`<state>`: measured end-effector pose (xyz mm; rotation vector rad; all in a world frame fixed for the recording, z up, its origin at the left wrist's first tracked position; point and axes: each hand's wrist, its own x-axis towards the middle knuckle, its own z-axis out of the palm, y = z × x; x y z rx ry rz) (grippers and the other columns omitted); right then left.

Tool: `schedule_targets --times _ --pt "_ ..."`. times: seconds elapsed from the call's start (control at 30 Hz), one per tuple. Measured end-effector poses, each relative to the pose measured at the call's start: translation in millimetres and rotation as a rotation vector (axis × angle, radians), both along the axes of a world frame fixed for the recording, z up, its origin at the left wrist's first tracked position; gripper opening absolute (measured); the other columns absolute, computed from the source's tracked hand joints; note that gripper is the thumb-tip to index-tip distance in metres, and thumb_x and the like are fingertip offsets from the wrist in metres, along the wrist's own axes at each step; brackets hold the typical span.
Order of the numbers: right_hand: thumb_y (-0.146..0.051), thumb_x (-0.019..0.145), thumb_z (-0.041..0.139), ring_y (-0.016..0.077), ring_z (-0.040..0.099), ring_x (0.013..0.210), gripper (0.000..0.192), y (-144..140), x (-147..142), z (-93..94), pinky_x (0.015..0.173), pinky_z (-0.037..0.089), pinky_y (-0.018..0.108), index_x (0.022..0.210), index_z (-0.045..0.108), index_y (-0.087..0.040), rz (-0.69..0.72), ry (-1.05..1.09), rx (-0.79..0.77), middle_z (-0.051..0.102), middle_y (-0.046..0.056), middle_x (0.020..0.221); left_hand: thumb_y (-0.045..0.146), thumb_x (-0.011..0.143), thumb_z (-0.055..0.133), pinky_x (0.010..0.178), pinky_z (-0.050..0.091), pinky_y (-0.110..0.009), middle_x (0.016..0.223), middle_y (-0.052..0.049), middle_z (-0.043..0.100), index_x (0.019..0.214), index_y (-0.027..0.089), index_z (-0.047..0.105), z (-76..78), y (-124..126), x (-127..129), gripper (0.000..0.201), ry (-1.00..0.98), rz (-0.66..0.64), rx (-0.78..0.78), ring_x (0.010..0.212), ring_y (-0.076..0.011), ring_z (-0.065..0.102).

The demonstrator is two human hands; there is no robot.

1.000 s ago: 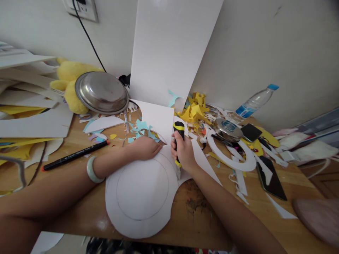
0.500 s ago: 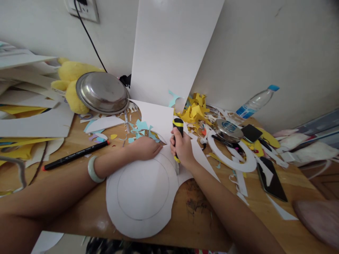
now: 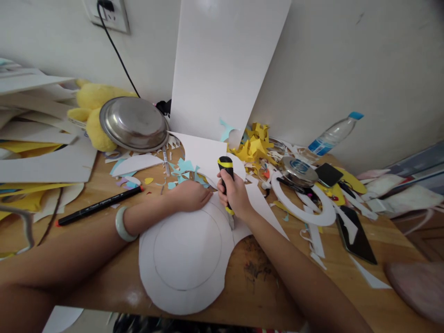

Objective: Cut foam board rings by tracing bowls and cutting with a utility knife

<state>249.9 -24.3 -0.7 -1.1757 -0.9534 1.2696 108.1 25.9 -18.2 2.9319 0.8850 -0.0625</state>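
Head view: empty steel bowl (image 3: 133,123) upturned.

White card disc (image 3: 187,259) w/ pencilled inner circle lies flat on desk; black-yellow knife (image 3: 226,185) upright at its rim.

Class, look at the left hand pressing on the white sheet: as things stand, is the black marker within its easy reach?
Probably yes. The left hand rests flat on the white sheet, holding nothing, and the black marker lies just beside that forearm on open table, with only small paper scraps nearby.
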Motion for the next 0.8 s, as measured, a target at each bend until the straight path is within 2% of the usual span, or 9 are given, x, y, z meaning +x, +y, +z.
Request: schedule_targets --times 0.33,0.63,0.8 --pt "-0.048 0.077 0.052 0.0032 0.029 0.027 0.029 9 -2 -3.1 0.024 0.023 0.016 0.077 0.044 -0.020 0.031 -0.010 -0.080 0.038 -0.011 0.046 0.029 0.091 0.027 0.049 0.040 -0.029 0.058 -0.009 0.061 0.083 0.014 0.066 0.2 0 0 0.042 -0.005 -0.007 0.002 0.051 -0.0201 0.057" --pt "-0.049 0.076 0.053 0.0034 0.029 0.026 0.030 24 -5 -3.1 0.024 0.022 0.017 0.076 0.043 -0.020 0.035 -0.016 -0.080 0.039 -0.011 0.045 0.028 0.092 0.027 0.053 0.042 -0.030 0.062 -0.010 0.062 0.081 0.013 0.065 -2.9 1 1 0.042 -0.018 -0.008 0.007 0.053 -0.0200 0.058" --pt "-0.049 0.076 0.053 0.0031 0.028 0.027 0.030 22 -4 -5.0 0.024 0.023 0.016 0.078 0.043 -0.020 0.054 0.024 -0.077 0.039 -0.011 0.046 0.029 0.092 0.027 0.055 0.043 -0.030 0.064 -0.009 0.063 0.084 0.014 0.066 -2.1 0 0 0.042 -0.032 0.001 -0.024 0.054 -0.0193 0.059"
